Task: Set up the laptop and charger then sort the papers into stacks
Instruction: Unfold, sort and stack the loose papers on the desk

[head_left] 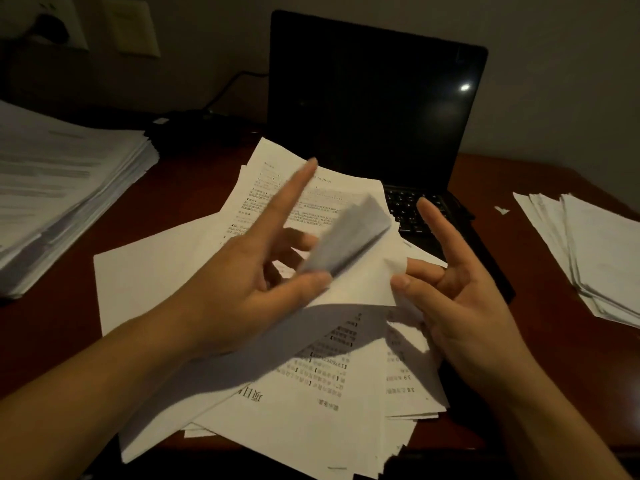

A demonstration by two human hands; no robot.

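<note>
The left hand (249, 271) pinched a sheet (360, 285) between thumb and curled fingers, its forefinger pointing straight up and away. The right hand (464, 292) pinched the same sheet's other side, thumb on top and a finger behind, its forefinger also raised. The sheet hung between them above the desk (491, 174), bent over on itself at the top and blurred, so no print on it could be read.

Right below lay a loose pile (311, 417) of printed papers, fanned at odd angles and reaching the desk's near edge. Its far sheets ran over the left part of the keyboard of the laptop (374, 98), which stood open behind the pile with a dark screen.

A thick left stack (62, 188) sat at the desk's left edge, well apart from the pile. A thinner right stack (588, 251), blank side up, lay at the far right, with a small paper scrap (501, 210) between it and the laptop.

A dark cable (227, 88) ran along the wall from behind the laptop's left side toward a socket (52, 26) at the upper left; its plug was too dim to make out.
</note>
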